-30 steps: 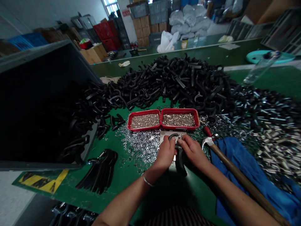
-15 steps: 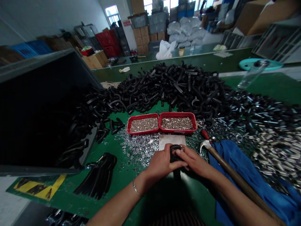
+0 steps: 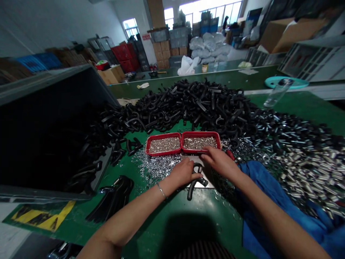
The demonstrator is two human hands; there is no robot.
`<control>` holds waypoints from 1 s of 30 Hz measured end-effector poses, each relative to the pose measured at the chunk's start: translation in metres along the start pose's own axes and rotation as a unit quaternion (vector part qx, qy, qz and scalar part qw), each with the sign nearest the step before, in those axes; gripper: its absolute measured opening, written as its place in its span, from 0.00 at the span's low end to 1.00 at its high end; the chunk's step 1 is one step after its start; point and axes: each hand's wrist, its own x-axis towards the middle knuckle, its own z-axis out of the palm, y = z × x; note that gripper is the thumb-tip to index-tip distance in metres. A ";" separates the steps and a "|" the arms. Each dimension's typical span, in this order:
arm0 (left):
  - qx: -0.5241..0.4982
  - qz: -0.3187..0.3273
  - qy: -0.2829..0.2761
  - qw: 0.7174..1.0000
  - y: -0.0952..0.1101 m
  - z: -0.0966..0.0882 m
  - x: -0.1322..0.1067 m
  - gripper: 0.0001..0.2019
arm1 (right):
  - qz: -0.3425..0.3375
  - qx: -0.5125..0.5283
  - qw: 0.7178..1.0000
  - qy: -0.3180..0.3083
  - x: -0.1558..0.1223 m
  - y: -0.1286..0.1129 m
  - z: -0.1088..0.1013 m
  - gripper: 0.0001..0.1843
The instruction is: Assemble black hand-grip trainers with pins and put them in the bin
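Observation:
My left hand grips a black curved part that lies on a small metal plate on the green table. My right hand reaches forward to the near edge of the right red tray of small silver pieces, fingers bent down at the rim; whether it holds anything I cannot make out. The left red tray sits beside it. A hammer's red tip shows just right of my right hand.
A large heap of black curved parts fills the table behind the trays. Silver washers lie scattered left of the plate, silver sleeves to the right. A blue cloth lies right, a dark bin left, finished black parts near left.
My right hand let go of the black part and moved forward to the right red tray. My left hand stayed on the part, which now lies flat. The camera tilted up.

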 end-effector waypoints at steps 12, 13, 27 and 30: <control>0.298 0.067 -0.006 0.952 -0.030 -0.037 0.127 0.09 | -0.028 -0.251 0.967 -0.036 0.099 0.025 0.014 0.12; 0.301 0.069 -0.011 0.951 -0.032 -0.034 0.132 0.09 | -0.029 -0.251 0.967 -0.037 0.102 0.025 0.017 0.12; 0.277 0.085 0.089 0.953 -0.037 -0.017 0.122 0.13 | 0.014 -0.166 0.985 0.050 0.099 0.031 0.030 0.12; 0.225 0.075 0.136 0.962 -0.032 -0.021 0.108 0.11 | 0.030 -0.125 0.987 0.093 0.094 0.032 0.023 0.12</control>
